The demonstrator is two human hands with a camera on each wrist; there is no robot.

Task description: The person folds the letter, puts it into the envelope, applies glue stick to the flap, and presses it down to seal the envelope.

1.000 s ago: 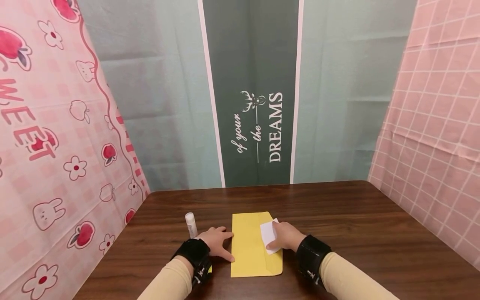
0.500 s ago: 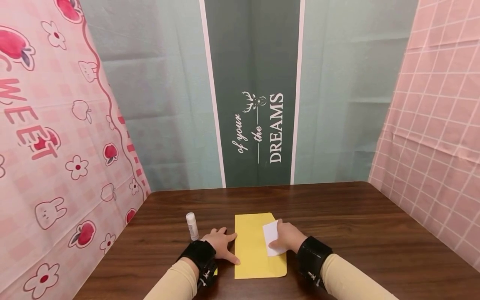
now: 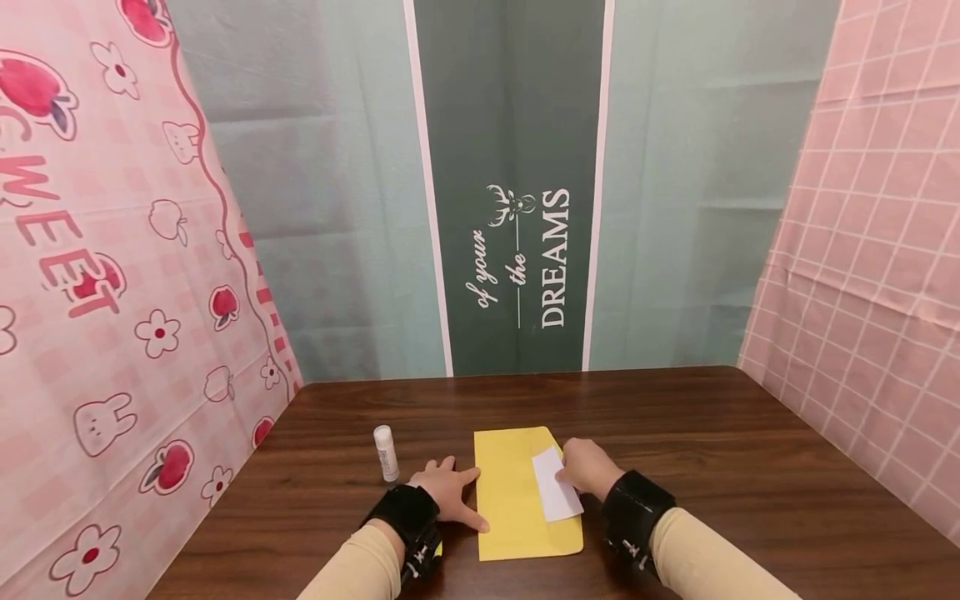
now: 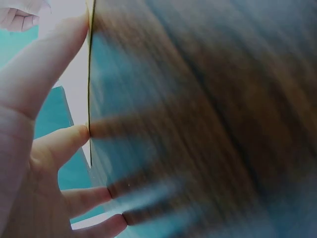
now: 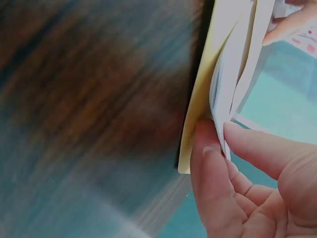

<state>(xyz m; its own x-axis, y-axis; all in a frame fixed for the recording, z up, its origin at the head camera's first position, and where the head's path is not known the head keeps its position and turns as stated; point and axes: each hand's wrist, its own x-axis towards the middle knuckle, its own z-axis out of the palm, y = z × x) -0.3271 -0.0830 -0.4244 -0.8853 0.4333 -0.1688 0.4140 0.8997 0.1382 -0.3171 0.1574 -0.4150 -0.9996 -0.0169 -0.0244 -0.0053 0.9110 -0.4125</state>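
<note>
A yellow envelope [image 3: 506,500] lies on the table, its rounded flap side toward the right. White folded paper [image 3: 556,492] overlaps that side. My right hand [image 3: 590,468] pinches the paper's right edge between thumb and fingers. Up close in the right wrist view, the paper [image 5: 225,79] bows slightly, with the envelope's yellow edge [image 5: 198,111] beside it. My left hand [image 3: 447,492] has its fingers spread; thumb and index finger touch the envelope's left edge. In the left wrist view this edge shows as a thin line against those fingertips, while the other fingers rest on the table.
A white glue stick [image 3: 386,454] stands behind my left hand on the dark wooden table [image 3: 660,417]. Something yellow [image 3: 438,550] peeks out beside the left wrist strap. Printed curtains hang beyond the table at the back and both sides.
My right hand's fingers have shifted from over the paper to its right edge, so more white shows. Paper, envelope and left hand have moved slightly rightward.
</note>
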